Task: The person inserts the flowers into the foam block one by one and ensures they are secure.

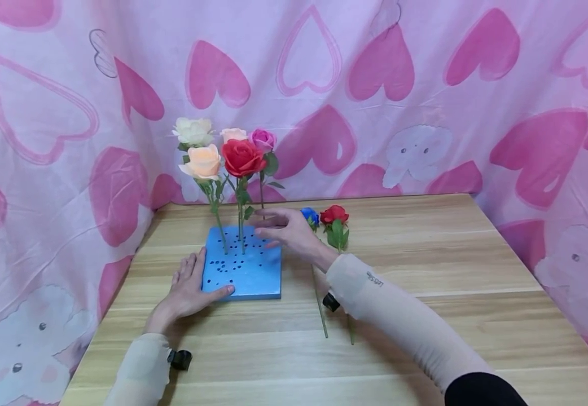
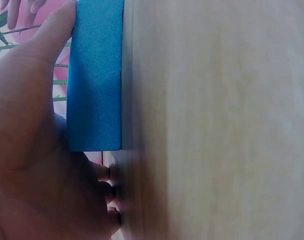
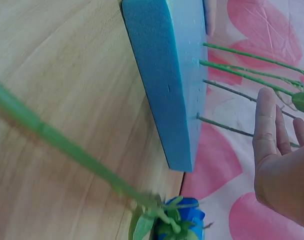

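A blue foam block [image 1: 243, 270] dotted with small holes lies on the table, with several artificial roses upright in it. Among them are a red rose [image 1: 244, 158], a peach rose [image 1: 203, 162], a white rose [image 1: 193, 131] and a purple-pink rose [image 1: 263, 140]. My left hand [image 1: 187, 290] rests against the block's near left corner, thumb on the top face and fingers along the left side. Beside the stems, above the block's right part, my right hand [image 1: 291, 231] has its fingers extended and loosely spread. In the right wrist view, those fingers [image 3: 265, 120] overlap the rear stems.
To the right of the block, a blue rose [image 1: 310, 216] and a second red rose [image 1: 334, 215] lie on the wooden table [image 1: 426, 270], their stems passing beneath my right forearm. A pink heart-patterned curtain [image 1: 319, 135] hangs behind the table and along its sides.
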Motion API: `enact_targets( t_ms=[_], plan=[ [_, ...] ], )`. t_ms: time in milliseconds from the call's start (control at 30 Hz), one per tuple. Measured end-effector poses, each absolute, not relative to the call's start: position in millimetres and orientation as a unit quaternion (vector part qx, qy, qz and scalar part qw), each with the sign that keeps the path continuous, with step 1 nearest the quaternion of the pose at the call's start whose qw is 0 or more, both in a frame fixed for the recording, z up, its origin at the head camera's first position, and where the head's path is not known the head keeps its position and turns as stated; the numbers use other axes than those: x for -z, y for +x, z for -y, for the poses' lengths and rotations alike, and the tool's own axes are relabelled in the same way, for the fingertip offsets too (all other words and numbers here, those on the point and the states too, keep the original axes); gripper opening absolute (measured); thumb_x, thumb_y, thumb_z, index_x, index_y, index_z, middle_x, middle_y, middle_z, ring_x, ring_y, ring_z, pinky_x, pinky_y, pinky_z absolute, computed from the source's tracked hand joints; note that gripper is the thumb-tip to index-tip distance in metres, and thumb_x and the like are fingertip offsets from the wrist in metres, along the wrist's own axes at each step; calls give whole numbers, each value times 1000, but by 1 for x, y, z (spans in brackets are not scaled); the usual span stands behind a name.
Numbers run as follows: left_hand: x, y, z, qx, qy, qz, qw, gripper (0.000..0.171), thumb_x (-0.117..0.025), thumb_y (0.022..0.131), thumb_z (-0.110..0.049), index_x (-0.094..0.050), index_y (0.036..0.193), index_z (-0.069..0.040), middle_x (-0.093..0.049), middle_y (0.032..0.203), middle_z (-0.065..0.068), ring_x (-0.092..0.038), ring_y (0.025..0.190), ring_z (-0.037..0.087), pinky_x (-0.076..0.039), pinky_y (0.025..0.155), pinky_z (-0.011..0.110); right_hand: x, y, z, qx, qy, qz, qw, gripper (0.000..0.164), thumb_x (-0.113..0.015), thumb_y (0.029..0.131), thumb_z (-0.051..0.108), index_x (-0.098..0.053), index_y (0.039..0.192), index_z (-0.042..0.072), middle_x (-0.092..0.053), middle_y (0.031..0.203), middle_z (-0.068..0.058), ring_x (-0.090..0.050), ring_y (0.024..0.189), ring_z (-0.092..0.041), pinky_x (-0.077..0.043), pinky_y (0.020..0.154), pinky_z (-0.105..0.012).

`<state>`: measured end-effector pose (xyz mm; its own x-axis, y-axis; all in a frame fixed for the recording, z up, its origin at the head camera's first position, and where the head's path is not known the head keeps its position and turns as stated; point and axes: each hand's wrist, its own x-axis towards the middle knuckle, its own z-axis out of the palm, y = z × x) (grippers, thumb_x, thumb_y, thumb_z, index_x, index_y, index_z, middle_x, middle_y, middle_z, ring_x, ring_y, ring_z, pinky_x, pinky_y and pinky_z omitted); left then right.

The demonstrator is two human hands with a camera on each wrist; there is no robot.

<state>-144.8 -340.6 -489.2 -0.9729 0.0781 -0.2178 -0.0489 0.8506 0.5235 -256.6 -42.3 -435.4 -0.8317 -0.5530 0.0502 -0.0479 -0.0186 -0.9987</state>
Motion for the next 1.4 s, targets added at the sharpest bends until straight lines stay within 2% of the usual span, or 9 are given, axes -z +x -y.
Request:
enact_targets(
  t_ms=[200,300,433,633,733,900,1167,1267,1400],
  plan=[
    [489,-145,341,-273,12,-955,115,136,-73,94,-76,7,177,-4,4,180,38,8,165,63,3,129,81,433,-255,19,686,-213,-673,177,60,-82,105,19,-60,160,9,-71,147,-21,-73,130,-40,-62,100,-65],
    [490,-144,341,-272,16,-956,110,135,-73,95,-75,7,177,-4,4,180,38,7,165,64,3,130,81,433,-257,4,687,-211,-674,172,58,-81,105,18,-61,159,10,-72,146,-20,-71,132,-44,-63,99,-63],
    [491,-143,341,-272,20,-956,106,134,-72,95,-74,7,177,-4,4,181,38,8,165,63,3,130,81,432,-259,-16,696,-194,-673,159,53,-81,105,14,-65,156,14,-70,145,-25,-71,131,-49,-62,99,-69],
    [489,-144,340,-269,23,-957,105,135,-73,95,-74,7,177,-4,3,180,39,8,165,64,2,129,81,429,-263,-46,709,-164,-673,131,50,-79,105,11,-67,153,15,-71,143,-28,-74,125,-48,-65,94,-63],
    [489,-143,340,-270,26,-957,105,135,-74,95,-73,7,177,-2,3,179,40,7,164,65,2,129,82,426,-263,-61,713,-154,-672,125,50,-78,106,10,-66,154,14,-73,141,-25,-76,121,-43,-65,93,-63],
    [488,-143,341,-272,27,-956,105,135,-74,95,-72,7,177,-2,4,179,41,7,164,66,2,128,83,421,-263,-81,721,-140,-668,118,53,-78,105,8,-63,156,12,-73,140,-24,-82,110,-29,-60,95,-72],
    [492,-143,344,-274,24,-955,110,136,-74,95,-73,10,177,-4,5,180,40,9,164,65,3,128,83,422,-257,-105,715,-108,-682,110,59,-77,106,7,-57,162,11,-67,148,-29,-70,129,-52,-68,85,-57],
    [492,-144,344,-272,25,-955,113,136,-73,95,-73,10,177,-3,5,179,40,10,164,65,3,128,83,423,-253,-112,709,-98,-689,113,64,-78,105,7,-53,165,11,-65,150,-32,-71,128,-52,-68,85,-57],
    [490,-144,343,-270,26,-955,115,136,-74,95,-72,9,176,-2,4,179,41,9,163,66,3,127,84,427,-247,-118,702,-89,-697,117,69,-79,105,7,-50,167,10,-62,152,-34,-71,128,-52,-66,88,-63]
  ],
)
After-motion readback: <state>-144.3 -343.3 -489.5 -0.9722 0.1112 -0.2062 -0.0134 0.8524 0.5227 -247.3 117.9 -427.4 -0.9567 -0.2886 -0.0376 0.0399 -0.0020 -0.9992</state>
